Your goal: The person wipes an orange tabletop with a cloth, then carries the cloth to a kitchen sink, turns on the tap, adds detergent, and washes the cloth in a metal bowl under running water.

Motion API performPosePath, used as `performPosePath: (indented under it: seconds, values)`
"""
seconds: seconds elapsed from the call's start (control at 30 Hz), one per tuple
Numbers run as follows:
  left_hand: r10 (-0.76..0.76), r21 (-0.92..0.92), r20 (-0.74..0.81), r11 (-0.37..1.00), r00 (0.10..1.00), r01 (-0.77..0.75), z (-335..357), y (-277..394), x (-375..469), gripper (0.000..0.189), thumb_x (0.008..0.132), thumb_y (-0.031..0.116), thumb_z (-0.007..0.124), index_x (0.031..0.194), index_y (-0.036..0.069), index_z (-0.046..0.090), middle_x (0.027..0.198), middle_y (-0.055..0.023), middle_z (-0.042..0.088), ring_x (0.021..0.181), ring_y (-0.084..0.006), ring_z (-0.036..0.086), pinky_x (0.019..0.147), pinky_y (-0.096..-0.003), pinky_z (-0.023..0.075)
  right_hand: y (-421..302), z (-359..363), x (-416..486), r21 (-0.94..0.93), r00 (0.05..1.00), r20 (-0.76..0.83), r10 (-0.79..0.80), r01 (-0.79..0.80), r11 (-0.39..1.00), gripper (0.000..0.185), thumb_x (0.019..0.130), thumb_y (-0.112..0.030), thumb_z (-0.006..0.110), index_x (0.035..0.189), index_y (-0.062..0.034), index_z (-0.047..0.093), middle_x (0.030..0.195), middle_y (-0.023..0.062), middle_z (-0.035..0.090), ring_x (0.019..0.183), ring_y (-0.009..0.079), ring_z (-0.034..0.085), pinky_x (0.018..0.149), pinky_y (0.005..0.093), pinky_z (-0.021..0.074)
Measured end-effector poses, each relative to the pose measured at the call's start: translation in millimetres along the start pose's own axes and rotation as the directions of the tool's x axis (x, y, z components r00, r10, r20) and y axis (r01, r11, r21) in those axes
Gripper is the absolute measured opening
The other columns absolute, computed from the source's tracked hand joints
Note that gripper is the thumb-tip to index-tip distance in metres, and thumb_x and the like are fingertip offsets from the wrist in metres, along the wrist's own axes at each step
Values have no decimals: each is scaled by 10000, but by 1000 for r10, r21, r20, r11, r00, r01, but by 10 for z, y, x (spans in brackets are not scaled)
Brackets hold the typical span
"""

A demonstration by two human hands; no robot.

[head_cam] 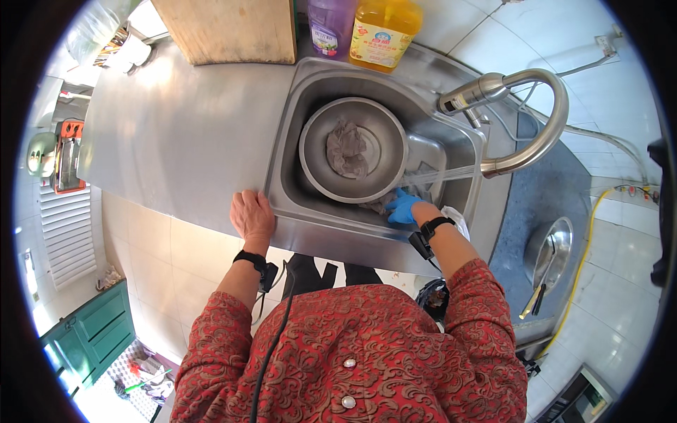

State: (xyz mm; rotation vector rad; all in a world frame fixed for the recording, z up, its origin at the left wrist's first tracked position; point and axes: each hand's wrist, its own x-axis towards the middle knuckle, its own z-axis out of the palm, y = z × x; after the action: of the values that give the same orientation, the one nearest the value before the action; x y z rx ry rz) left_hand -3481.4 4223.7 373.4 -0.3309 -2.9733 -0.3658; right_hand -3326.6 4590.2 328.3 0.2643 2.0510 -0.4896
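Observation:
My left hand, bare, rests on the front edge of the steel counter left of the sink, its fingers curled; it holds nothing that I can see. My right hand, in a blue glove, is down in the front right of the sink, on a wet grey-brown cloth; its fingertips are partly hidden, so its grip is unclear. A steel basin stands in the sink with a crumpled grey-brown cloth inside. Water runs from the curved faucet towards the basin's right side.
A wooden cutting board, a purple bottle and a yellow detergent bottle stand behind the sink. White plastic lies at its front right corner. Farther right, a metal bowl holds utensils. A yellow hose runs along the wall.

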Motion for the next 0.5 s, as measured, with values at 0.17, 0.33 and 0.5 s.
performPosePath:
  seconds: [0.17, 0.33, 0.5]
  values:
    - [10, 30, 5, 999, 1000, -10, 4, 2, 4, 181, 928, 258, 585, 907, 82, 548, 948, -133, 552, 915, -349, 554, 769, -469, 441, 291, 201, 583, 30, 975, -53, -218, 219, 975, 470, 882, -224, 644, 1332, -90, 625, 1378, 196, 567, 1290, 374, 528, 1082, 455, 442]
    - [9, 11, 11, 1000, 1000, -9, -12, 10, -6, 177, 928, 258, 584, 905, 87, 549, 946, -129, 553, 914, -347, 553, 774, -463, 442, 557, 85, -181, 975, 977, -55, -205, 97, 199, 297, 894, -85, 632, 1170, 2, 697, 1140, 160, 706, 1105, 308, 660, 961, 372, 533]
    - [0, 15, 7, 1000, 1000, 0, -17, 17, -8, 177, 930, 261, 584, 906, 89, 549, 945, -126, 554, 914, -346, 553, 779, -463, 441, 189, -391, -1555, 848, 860, -478, -176, 505, 163, 267, 934, -114, 580, 1065, 80, 710, 1164, 172, 673, 1066, 234, 666, 943, 351, 525]
